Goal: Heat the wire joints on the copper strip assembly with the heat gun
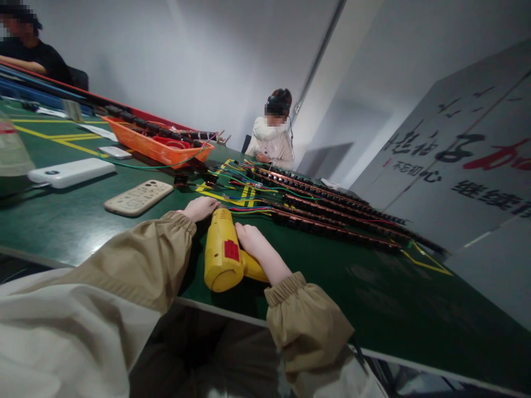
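A yellow heat gun [219, 243] with a red label lies on the green table [357, 298], its rear end toward me and its handle pointing right. My left hand [201, 209] is closed just beyond its left side, at the front end of the gun; what the fingers hold is too small to make out. Close against the gun's right side is my right hand [251, 239], fingers bent together and tips hidden behind the gun. Coloured wires [253, 209] run from near the hands to a long dark strip with copper edges [327, 228].
Several similar strips lie beyond, to the right. At the left are a patterned phone [139, 198], a white power bank [72, 172] and a clear container [12, 146]. An orange basket [157, 145] holds dark parts. One person sits across the table, another at far left.
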The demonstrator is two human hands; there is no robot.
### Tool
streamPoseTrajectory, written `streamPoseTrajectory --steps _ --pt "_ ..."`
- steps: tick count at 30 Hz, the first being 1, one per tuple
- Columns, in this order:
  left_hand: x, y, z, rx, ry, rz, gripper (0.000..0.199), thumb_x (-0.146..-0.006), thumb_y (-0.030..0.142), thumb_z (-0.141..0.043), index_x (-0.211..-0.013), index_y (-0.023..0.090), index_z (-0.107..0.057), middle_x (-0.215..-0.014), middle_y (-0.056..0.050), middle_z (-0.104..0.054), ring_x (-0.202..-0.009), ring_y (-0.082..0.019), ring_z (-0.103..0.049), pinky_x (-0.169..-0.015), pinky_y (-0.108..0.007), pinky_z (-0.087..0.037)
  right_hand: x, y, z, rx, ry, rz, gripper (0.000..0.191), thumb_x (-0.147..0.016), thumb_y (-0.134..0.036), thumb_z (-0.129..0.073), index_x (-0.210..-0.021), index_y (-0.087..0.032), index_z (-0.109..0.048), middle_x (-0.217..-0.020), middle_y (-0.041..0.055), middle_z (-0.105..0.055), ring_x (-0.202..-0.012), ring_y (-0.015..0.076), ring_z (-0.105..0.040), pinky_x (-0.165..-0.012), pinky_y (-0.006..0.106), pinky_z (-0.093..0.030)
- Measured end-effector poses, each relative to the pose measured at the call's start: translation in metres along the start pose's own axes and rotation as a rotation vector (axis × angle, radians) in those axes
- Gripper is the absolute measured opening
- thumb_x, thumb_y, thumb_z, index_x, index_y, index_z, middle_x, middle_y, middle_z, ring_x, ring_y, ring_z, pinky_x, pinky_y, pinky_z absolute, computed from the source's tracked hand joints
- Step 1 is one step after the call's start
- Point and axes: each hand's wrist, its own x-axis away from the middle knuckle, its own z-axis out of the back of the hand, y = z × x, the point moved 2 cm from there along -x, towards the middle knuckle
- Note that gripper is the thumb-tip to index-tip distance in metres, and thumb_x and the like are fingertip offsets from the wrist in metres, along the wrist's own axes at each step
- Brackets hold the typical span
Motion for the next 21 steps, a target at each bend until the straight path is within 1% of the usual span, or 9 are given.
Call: streamPoseTrajectory --steps 2,5,10,13,16,18,20,21 --pt "0.001 0.001 0.001 0.0 0.002 -0.013 0.043 -0.092 0.041 -0.029 -0.091 0.016 -0.064 -0.096 -0.008 -0.066 -0.084 -0.018 -0.058 -0.063 -0.022 -0.037 0.0 0.002 0.0 -0.017 -0.012 -0.007 0.042 -0.096 -0.027 -0.018 -0.109 -0.017 -0.056 -0.106 0.0115 -0.064 -0.093 0.0195 -0.06 -0.076 0.028 -0.042" --pt "0.001 0.0 0.0 0.006 0.008 -0.024 0.044 -0.092 0.042 -0.028 -0.091 0.016 -0.064 -0.096 -0.009 -0.066 -0.083 -0.018 -0.058 -0.063 -0.023 -0.037 0.003 0.005 0.001 -0.027 -0.021 0.027 0.044 -0.097 -0.03 -0.017 -0.11 -0.017 -0.056 -0.106 0.012 -0.064 -0.094 0.0206 -0.06 -0.077 0.029 -0.042" --pt "-0.002 -0.005 -0.003 0.005 0.01 -0.026 0.043 -0.091 0.044 -0.028 -0.091 0.02 -0.064 -0.098 -0.008 -0.066 -0.088 -0.02 -0.059 -0.067 -0.024 -0.04 0.005 0.01 0.0 -0.088 -0.062 -0.007 0.049 -0.096 -0.038 -0.015 -0.11 -0.019 -0.058 -0.106 0.0126 -0.064 -0.094 0.0234 -0.06 -0.075 0.032 -0.044" --pt "-0.005 -0.007 -0.005 0.002 0.0 -0.037 0.042 -0.09 0.043 -0.028 -0.088 0.021 -0.063 -0.095 -0.007 -0.066 -0.087 -0.02 -0.06 -0.068 -0.024 -0.041 0.0 0.014 -0.003 -0.144 -0.054 -0.01 0.05 -0.096 -0.039 -0.017 -0.109 -0.017 -0.06 -0.105 0.0134 -0.065 -0.093 0.0237 -0.06 -0.076 0.033 -0.043" --pt "-0.007 -0.009 -0.007 0.003 -0.001 -0.041 0.043 -0.09 0.043 -0.027 -0.086 0.02 -0.063 -0.093 -0.007 -0.066 -0.084 -0.02 -0.06 -0.067 -0.024 -0.041 -0.001 0.022 -0.007 -0.287 -0.033 0.013 0.052 -0.095 -0.043 -0.021 -0.098 -0.015 -0.065 -0.1 0.0122 -0.067 -0.089 0.0216 -0.06 -0.075 0.03 -0.042" --pt "-0.008 -0.01 -0.008 -0.001 0.001 -0.041 0.042 -0.09 0.043 -0.027 -0.085 0.02 -0.063 -0.092 -0.007 -0.066 -0.084 -0.02 -0.06 -0.067 -0.024 -0.04 0.002 0.027 -0.009 -0.436 -0.039 0.075 0.048 -0.094 -0.043 -0.027 -0.092 -0.015 -0.066 -0.097 0.0089 -0.067 -0.085 0.0188 -0.059 -0.074 0.027 -0.042" --pt "-0.008 -0.011 -0.009 -0.006 0.006 -0.048 0.042 -0.09 0.043 -0.028 -0.085 0.02 -0.063 -0.092 -0.007 -0.066 -0.084 -0.02 -0.06 -0.067 -0.024 -0.041 0.007 0.033 -0.01 -0.544 -0.043 0.146 0.043 -0.094 -0.042 -0.031 -0.092 -0.016 -0.066 -0.097 0.0056 -0.067 -0.083 0.0168 -0.058 -0.073 0.026 -0.042" --pt "-0.008 -0.011 -0.009 -0.006 0.009 -0.053 0.041 -0.089 0.043 -0.029 -0.085 0.02 -0.063 -0.093 -0.007 -0.066 -0.085 -0.02 -0.06 -0.068 -0.024 -0.041 0.009 0.036 -0.01 -0.563 -0.036 0.172 0.041 -0.093 -0.041 -0.032 -0.093 -0.017 -0.065 -0.097 0.0048 -0.066 -0.083 0.0162 -0.057 -0.073 0.026 -0.042"
